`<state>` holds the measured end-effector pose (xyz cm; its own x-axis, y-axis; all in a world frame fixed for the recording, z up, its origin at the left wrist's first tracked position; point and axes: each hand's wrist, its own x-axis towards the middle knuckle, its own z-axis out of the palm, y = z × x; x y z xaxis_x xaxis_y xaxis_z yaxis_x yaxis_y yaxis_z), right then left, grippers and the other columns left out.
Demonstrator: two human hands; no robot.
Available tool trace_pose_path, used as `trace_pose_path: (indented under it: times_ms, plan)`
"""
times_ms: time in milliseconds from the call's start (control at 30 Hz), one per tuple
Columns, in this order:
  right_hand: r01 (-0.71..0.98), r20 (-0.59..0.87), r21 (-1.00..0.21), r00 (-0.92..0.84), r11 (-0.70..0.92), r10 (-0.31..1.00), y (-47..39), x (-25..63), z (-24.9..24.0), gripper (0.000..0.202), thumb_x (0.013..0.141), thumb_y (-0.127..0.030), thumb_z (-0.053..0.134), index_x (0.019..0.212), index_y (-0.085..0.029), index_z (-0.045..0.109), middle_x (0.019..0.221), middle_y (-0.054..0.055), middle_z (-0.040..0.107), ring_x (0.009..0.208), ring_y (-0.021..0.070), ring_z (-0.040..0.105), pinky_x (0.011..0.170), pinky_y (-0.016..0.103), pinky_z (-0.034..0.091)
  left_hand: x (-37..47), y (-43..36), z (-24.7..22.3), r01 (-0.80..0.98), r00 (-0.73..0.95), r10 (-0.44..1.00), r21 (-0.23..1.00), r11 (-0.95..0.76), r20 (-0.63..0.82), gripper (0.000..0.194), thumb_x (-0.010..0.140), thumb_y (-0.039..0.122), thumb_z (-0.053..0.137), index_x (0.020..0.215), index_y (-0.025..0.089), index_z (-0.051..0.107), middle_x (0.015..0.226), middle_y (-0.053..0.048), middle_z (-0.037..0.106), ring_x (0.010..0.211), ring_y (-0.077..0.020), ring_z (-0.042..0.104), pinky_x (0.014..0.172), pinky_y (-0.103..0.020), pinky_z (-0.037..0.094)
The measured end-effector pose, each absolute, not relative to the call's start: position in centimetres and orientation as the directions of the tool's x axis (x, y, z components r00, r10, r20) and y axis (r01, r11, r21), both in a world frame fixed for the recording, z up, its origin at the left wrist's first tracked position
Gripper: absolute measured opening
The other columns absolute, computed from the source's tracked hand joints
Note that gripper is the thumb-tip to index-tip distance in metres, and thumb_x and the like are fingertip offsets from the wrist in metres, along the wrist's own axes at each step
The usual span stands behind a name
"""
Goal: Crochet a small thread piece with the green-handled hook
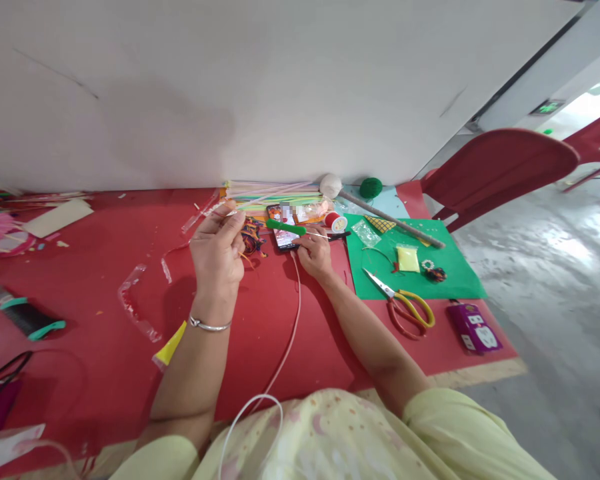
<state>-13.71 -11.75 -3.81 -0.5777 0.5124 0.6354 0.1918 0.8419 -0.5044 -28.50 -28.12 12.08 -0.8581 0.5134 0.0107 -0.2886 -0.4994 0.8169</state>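
Note:
My left hand point(220, 243) is raised over the red table point(170, 360), its thumb and fingers pinched together; what they hold, if anything, is too small to name. My right hand point(314, 253) is beside the lower right edge of a lit phone point(281, 240), its fingers bent around a thin white stem. A fuzzy green piece point(286, 227) at the stem's left end lies across the view of the phone. Between my hands sits a bundle of multicoloured thread point(253, 237). A red spool point(336, 222) stands just right of the phone.
Pale pipe cleaners point(265, 190) lie along the wall. On a green sheet point(460, 270) are scissors point(405, 307), a yellow packet point(408, 259) and a grey stick point(395, 219). A purple box point(474, 328) is at right, a black-and-teal tool point(30, 317) at left. A cable point(296, 300) crosses the table.

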Motion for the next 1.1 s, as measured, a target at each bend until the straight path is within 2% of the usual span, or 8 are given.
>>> trace_pose_path:
  times_ms: [367, 700, 867, 1100]
  plan:
    - [0.170, 0.664, -0.477, -0.573, 0.862, 0.481, -11.78, -13.75, -3.62, 0.033, 0.081, -0.009, 0.057, 0.095, -0.024, 0.083, 0.117, 0.007, 0.075, 0.119, 0.0289, 0.061, 0.112, 0.052, 0.046, -28.50, -28.15, 12.10, -0.296, -0.856, 0.517, 0.815, -0.498, 0.006, 0.027, 0.062, 0.014, 0.091, 0.085, 0.020, 0.078, 0.062, 0.006, 0.058, 0.038, 0.0005, 0.030, 0.034, -0.019, 0.020]
    - [0.213, 0.606, -0.441, -0.646, 0.872, 0.464, -12.09, -13.75, -3.10, 0.033, 0.084, -0.011, 0.058, 0.100, -0.023, 0.083, 0.123, 0.008, 0.072, 0.123, 0.0297, 0.057, 0.115, 0.050, 0.042, -28.48, -28.11, 12.08, -0.289, -0.858, 0.514, 0.819, -0.495, 0.007, 0.026, 0.062, 0.015, 0.091, 0.084, 0.020, 0.077, 0.064, 0.006, 0.061, 0.038, 0.0004, 0.031, 0.034, -0.020, 0.019]
    - [0.237, 0.581, -0.444, -0.658, 0.864, 0.479, -12.04, -13.80, -3.31, 0.034, 0.083, -0.012, 0.059, 0.102, -0.024, 0.084, 0.126, 0.008, 0.071, 0.127, 0.0317, 0.054, 0.115, 0.052, 0.041, -28.49, -28.21, 12.03, -0.284, -0.851, 0.525, 0.827, -0.485, 0.016, 0.024, 0.064, 0.016, 0.090, 0.084, 0.022, 0.077, 0.063, 0.006, 0.059, 0.039, 0.0000, 0.031, 0.035, -0.020, 0.020]
    - [0.245, 0.567, -0.417, -0.682, 0.875, 0.461, -11.91, -14.03, -3.75, 0.032, 0.082, -0.014, 0.061, 0.100, -0.026, 0.085, 0.120, 0.008, 0.071, 0.127, 0.0325, 0.054, 0.116, 0.054, 0.040, -28.38, -28.22, 12.11, -0.282, -0.852, 0.523, 0.826, -0.488, 0.019, 0.025, 0.065, 0.015, 0.090, 0.085, 0.021, 0.077, 0.066, 0.005, 0.061, 0.039, 0.0003, 0.031, 0.035, -0.020, 0.019]
